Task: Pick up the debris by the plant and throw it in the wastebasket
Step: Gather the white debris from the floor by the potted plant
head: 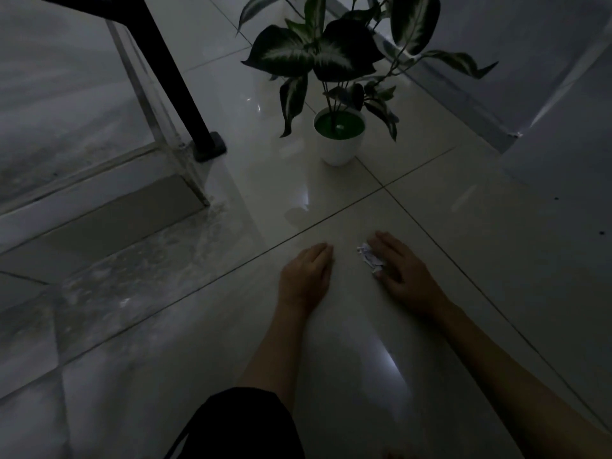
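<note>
Resting flat on the shiny pale tiled floor [463, 260] are two bare hands. The left hand [306, 276] lies palm down with its fingers straight and close together, and it holds nothing. The right hand [402, 270] lies palm down too, fingers stretched out long, and its inner edge touches the small heap of torn white paper bits [369, 258]. The paper sits on the floor between the two hands, right against the right hand and a little apart from the left one. It is one heap; the room is too dark to count the bits in it.

One round white plastic pot [339, 145] stands farther away, holding one plant with big dark green and white leaves [331, 51]. Bare floor lies open between the pot and the hands. One slanted black metal leg with a block foot [205, 140] stands left of the pot, beside a clear glass panel edge [139, 77]. A pale wall [530, 77] with a dark base strip runs along the right side behind the plant. Thin dark lines cross the floor where tiles meet, and one crossing lies just beyond the hands. A dark cloth edge [245, 425] shows at the bottom.
</note>
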